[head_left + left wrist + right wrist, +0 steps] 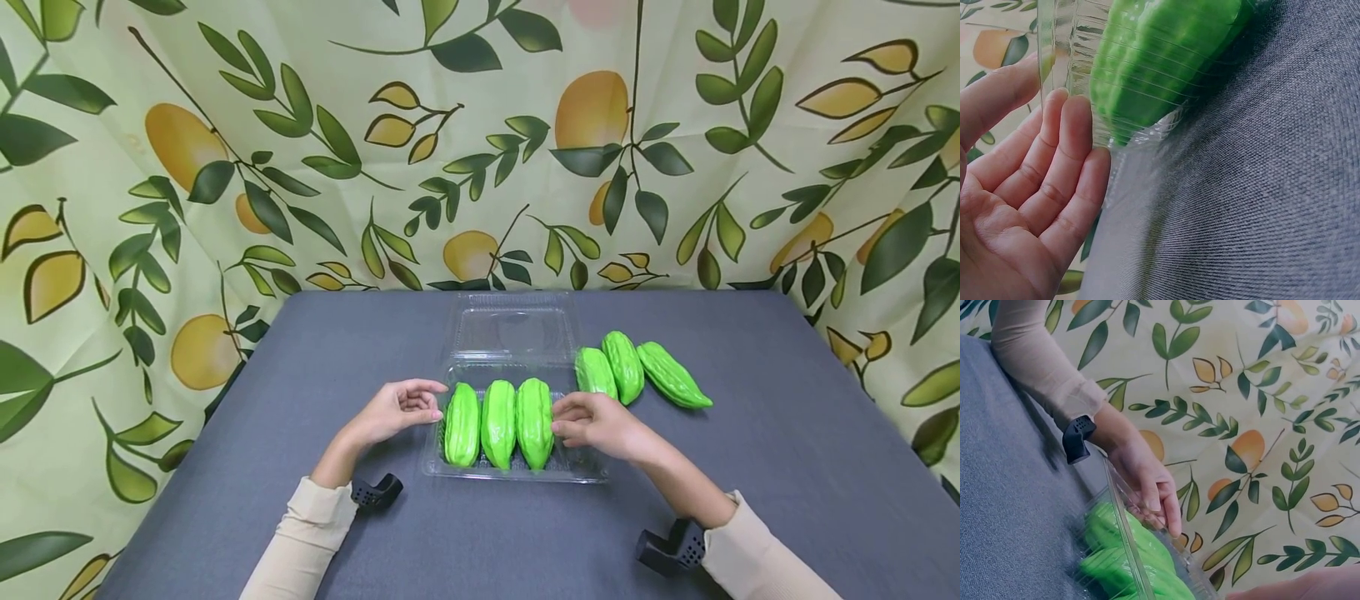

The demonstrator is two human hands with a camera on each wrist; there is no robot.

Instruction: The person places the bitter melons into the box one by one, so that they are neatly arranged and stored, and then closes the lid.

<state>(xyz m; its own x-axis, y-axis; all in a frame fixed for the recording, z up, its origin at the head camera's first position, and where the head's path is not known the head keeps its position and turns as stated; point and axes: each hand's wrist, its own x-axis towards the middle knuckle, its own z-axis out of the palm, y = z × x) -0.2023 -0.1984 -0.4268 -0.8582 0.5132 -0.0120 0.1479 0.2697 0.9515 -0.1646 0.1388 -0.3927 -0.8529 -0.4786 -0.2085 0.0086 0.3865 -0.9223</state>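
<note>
Lying side by side in a clear plastic box [517, 477] are three bright green bitter melons: a left melon [462, 425], a middle melon [498, 425] and a right melon [535, 425]. The box sits on a grey desk [465, 542], its see-through lid [513, 332] folded back on the far side.

The person's left hand [393, 412] pinches the box's left rim lightly, thumb against fingers. The right hand [600, 425] is over the box's right part, just beside the right melon, its fingers loosely bent and relaxed; I cannot tell whether the fingertips touch it.

Beyond the right hand, three loose melons [623, 367] lie close together on the desk, the rightmost tilted with its pointed tip to the right. Cream sleeves [318, 521] cover both forearms. Behind hangs a pale cloth [300, 208] printed with leaves and orange fruit.
</note>
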